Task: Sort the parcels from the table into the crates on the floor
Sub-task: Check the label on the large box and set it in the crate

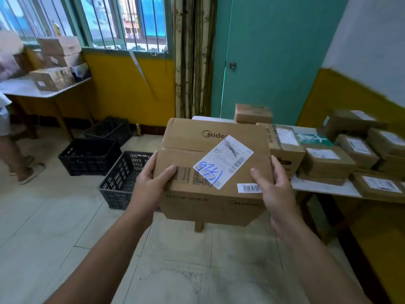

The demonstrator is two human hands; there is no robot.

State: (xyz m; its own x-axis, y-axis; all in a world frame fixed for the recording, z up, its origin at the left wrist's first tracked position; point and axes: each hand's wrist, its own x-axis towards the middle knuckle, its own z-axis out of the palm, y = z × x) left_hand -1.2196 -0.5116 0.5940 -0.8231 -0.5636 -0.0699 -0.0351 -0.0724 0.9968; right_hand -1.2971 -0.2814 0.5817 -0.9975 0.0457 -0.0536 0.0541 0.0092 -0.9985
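Head view: your left hand (151, 176) and right hand (274, 183) grip the box (210, 150) by its sides. Slip, and it could miss the crate (122, 181).

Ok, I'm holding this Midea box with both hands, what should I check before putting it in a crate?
1. Grip: left hand and right hand hold opposite sides of the Midea box: ok.
2. Top: white label faces up, blue number visible: ok.
3. Room in nearest crate: cannot tell, box hides part.
4. Path: floor toward crates bare: ok.
5. Matching crate for this parcel: cannot tell.
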